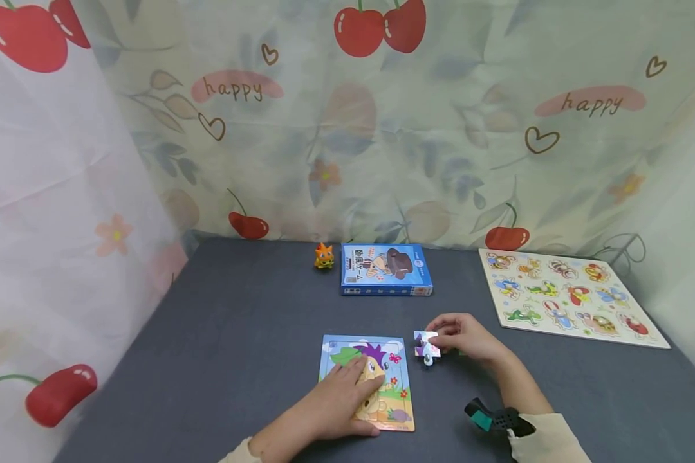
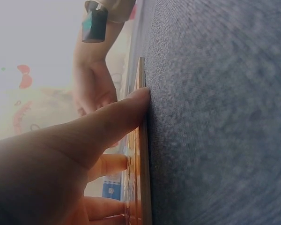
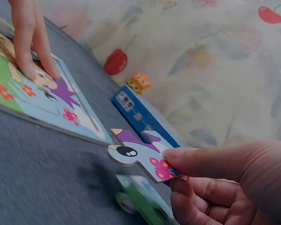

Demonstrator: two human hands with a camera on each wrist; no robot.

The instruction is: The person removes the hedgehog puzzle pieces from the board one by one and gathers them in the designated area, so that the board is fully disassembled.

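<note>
The step in hand seemed to be fitting a loose puzzle piece (image 1: 428, 350), pinched between thumb and fingers of the right hand (image 1: 464, 337) at two o'clock from the puzzle board (image 1: 405, 386); the next move probably called for turning it to suit the board. The left hand (image 1: 340, 399) lay across the board, gripping nothing, fingers extended toward one o'clock, thumb at the six o'clock edge.

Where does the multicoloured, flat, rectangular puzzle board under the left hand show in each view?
Head: multicoloured, flat, rectangular puzzle board, low, just right of centre.
Left wrist: edge-on strip, middle, running to bottom edge.
Right wrist: upper left, slanting.
Shared landmark: left hand upon it.
</note>
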